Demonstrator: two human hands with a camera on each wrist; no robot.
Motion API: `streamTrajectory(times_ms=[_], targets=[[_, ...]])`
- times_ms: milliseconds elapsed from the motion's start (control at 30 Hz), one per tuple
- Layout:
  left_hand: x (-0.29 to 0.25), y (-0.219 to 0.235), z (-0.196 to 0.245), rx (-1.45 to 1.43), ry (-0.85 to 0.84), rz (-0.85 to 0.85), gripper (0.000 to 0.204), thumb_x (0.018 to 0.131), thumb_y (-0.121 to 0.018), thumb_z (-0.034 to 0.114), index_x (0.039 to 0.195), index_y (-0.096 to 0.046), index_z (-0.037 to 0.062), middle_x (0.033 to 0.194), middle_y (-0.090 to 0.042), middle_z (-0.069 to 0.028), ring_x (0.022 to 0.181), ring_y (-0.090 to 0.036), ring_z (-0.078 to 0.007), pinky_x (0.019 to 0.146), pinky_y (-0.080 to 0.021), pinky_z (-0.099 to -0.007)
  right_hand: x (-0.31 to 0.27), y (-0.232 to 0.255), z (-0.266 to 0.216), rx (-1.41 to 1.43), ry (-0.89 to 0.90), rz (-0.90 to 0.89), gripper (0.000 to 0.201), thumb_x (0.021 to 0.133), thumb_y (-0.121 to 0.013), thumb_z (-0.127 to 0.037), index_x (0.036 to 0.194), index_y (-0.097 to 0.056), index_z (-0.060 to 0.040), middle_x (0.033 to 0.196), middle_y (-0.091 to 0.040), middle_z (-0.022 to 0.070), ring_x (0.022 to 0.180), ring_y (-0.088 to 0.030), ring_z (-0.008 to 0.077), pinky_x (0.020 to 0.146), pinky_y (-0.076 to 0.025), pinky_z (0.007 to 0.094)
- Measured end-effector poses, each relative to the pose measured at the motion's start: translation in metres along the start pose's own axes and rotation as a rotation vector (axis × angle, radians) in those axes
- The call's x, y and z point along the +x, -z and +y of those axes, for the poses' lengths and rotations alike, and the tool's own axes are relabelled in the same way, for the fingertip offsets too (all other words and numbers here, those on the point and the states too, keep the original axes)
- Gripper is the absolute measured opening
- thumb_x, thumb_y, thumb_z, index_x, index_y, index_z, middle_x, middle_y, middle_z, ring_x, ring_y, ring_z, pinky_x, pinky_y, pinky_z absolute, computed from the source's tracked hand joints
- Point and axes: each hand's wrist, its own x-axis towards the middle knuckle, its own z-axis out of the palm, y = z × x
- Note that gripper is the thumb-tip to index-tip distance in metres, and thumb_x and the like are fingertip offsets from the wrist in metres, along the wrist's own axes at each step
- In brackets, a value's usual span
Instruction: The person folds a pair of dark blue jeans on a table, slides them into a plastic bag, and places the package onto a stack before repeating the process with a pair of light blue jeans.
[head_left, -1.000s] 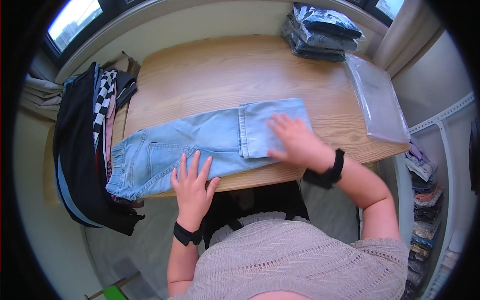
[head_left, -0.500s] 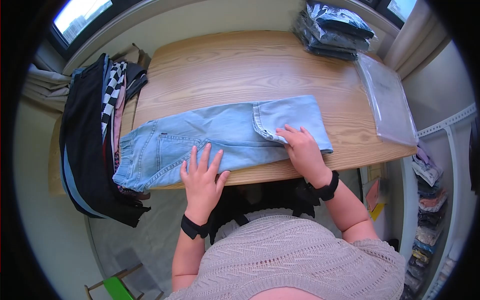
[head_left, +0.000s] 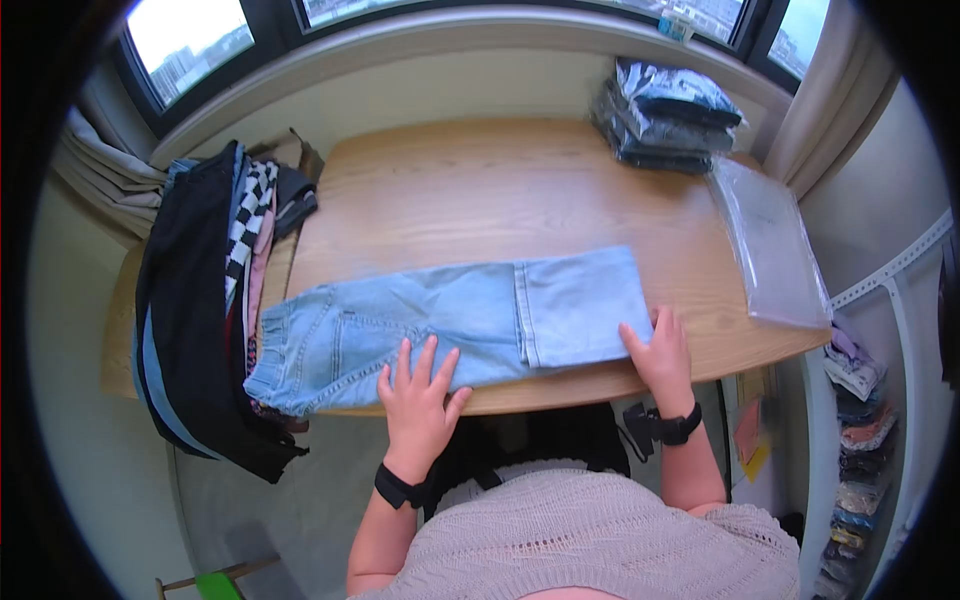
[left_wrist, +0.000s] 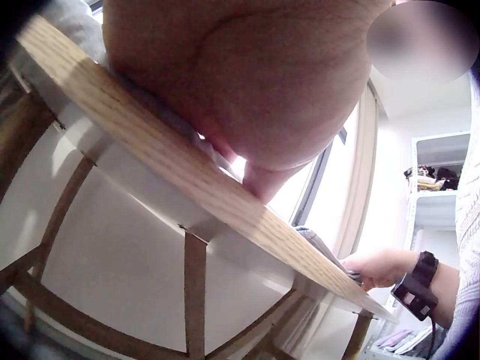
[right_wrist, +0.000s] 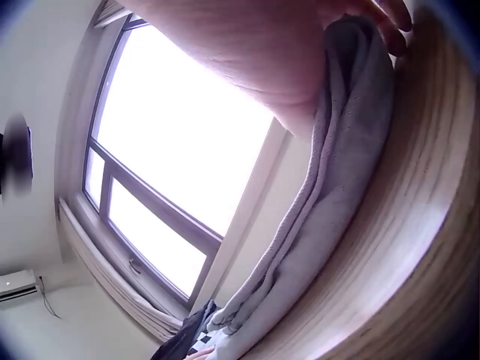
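Jeans (head_left: 450, 300) along the near side of the table (head_left: 480, 190), waistband left, leg end folded back at right. Clothes pile (head_left: 185, 305) at left. Clear bags (head_left: 775, 250) at right; wrapped stack (head_left: 668, 125) at far right. Left hand (head_left: 420, 405): fingers straight and spread, resting on the jeans, grasping nothing. Right hand (head_left: 663, 358): fingers extended loosely just beyond the folded end, thumb touching it, without a grip.

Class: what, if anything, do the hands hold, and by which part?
The left hand only rests on the jeans; whether the right hand pinches their folded end cannot be told.
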Motion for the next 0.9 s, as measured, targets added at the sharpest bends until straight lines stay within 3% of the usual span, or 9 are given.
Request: streamTrajectory(times_ms=[100,133,267,333,500,567,667,833,900], targets=[[0.0,0.001,0.002,0.006,0.003,0.003,0.049,0.082,-0.063,0.036,0.126,-0.055,0.0171,0.14,-0.042,-0.0101,0.131,-0.032,-0.036,0.099,-0.025,-0.058,0.003,0.008,-0.003,0.124,-0.146,-0.128,0.051,0.076,-0.072,-0.036,0.105,-0.054,0.0023,0.098,-0.063,0.0239,0.092,-0.06,0.041,0.079,-0.048,0.046],[0.0,0.002,0.002,-0.005,0.007,-0.022,0.049,0.083,-0.062,0.036,0.127,-0.055,0.0165,0.14,-0.041,-0.0109,0.132,-0.031,-0.0363,0.1,-0.024,-0.0578,0.006,0.001,0.007,0.151,-0.095,-0.078,0.048,0.075,-0.074,-0.027,0.105,-0.053,0.0037,0.087,-0.066,0.0203,0.079,-0.064,0.0351,0.071,-0.05,0.0415],[0.005,-0.002,0.009,-0.034,-0.03,-0.051,0.051,0.084,-0.06,0.039,0.13,-0.053,0.0161,0.141,-0.04,-0.0128,0.133,-0.029,-0.0374,0.101,-0.023,-0.0584,0.023,-0.009,0.037,0.621,-0.15,-0.09,0.045,0.074,-0.076,-0.017,0.106,-0.053,0.0036,0.088,-0.066,0.018,0.081,-0.064,0.0227,0.069,-0.05,0.0322],[0.011,-0.011,0.026,-0.036,-0.068,-0.091,0.055,0.085,-0.058,0.041,0.133,-0.049,0.016,0.143,-0.036,-0.0149,0.134,-0.027,-0.0393,0.1,-0.023,-0.0599,0.036,-0.019,0.064,0.784,-0.159,0.073,0.036,0.077,-0.073,-0.01,0.106,-0.055,0.0033,0.086,-0.065,0.0127,0.077,-0.061,0.0137,0.066,-0.048,0.026],[0.023,-0.025,0.053,-0.053,-0.113,-0.101,0.057,0.086,-0.057,0.043,0.135,-0.046,0.0157,0.145,-0.032,-0.0174,0.134,-0.024,-0.0431,0.098,-0.024,-0.0619,0.04,-0.024,0.103,1.105,-0.397,0.251,0.026,0.087,-0.066,-0.014,0.106,-0.056,0.0022,0.088,-0.064,0.007,0.073,-0.059,0.013,0.068,-0.048,0.0261],[0.023,-0.028,0.053,-0.043,-0.122,-0.096,0.057,0.086,-0.057,0.043,0.135,-0.046,0.015,0.144,-0.032,-0.0174,0.134,-0.024,-0.0426,0.098,-0.024,-0.0619,0.029,-0.004,0.096,1.427,-0.621,0.131,0.029,0.089,-0.064,-0.021,0.109,-0.056,-0.0001,0.093,-0.064,0.006,0.083,-0.061,0.0159,0.074,-0.05,0.0284],[0.023,-0.027,0.054,-0.031,-0.126,-0.103,0.057,0.087,-0.057,0.043,0.135,-0.046,0.0143,0.145,-0.032,-0.0177,0.134,-0.024,-0.0425,0.098,-0.024,-0.0619,0.025,-0.001,0.085,1.759,-0.693,0.048,0.028,0.092,-0.059,-0.024,0.111,-0.057,-0.0027,0.099,-0.063,0.0059,0.089,-0.061,0.0183,0.078,-0.051,0.0321],[0.022,-0.026,0.054,-0.021,-0.125,-0.097,0.057,0.085,-0.059,0.042,0.134,-0.047,0.0144,0.144,-0.033,-0.017,0.133,-0.026,-0.0419,0.097,-0.026,-0.062,0.03,-0.016,0.103,1.686,-0.782,-0.015,0.024,0.095,-0.053,-0.018,0.113,-0.055,-0.0036,0.107,-0.062,0.0083,0.094,-0.06,0.0186,0.081,-0.052,0.0346],[0.023,-0.026,0.055,-0.015,-0.132,-0.069,0.058,0.083,-0.061,0.042,0.132,-0.049,0.0149,0.143,-0.035,-0.0161,0.132,-0.028,-0.0414,0.096,-0.027,-0.0619,0.031,-0.014,0.099,1.905,-0.85,-0.012,0.024,0.095,-0.052,-0.018,0.114,-0.055,-0.0039,0.11,-0.061,0.008,0.096,-0.06,0.0193,0.082,-0.052,0.0349]])
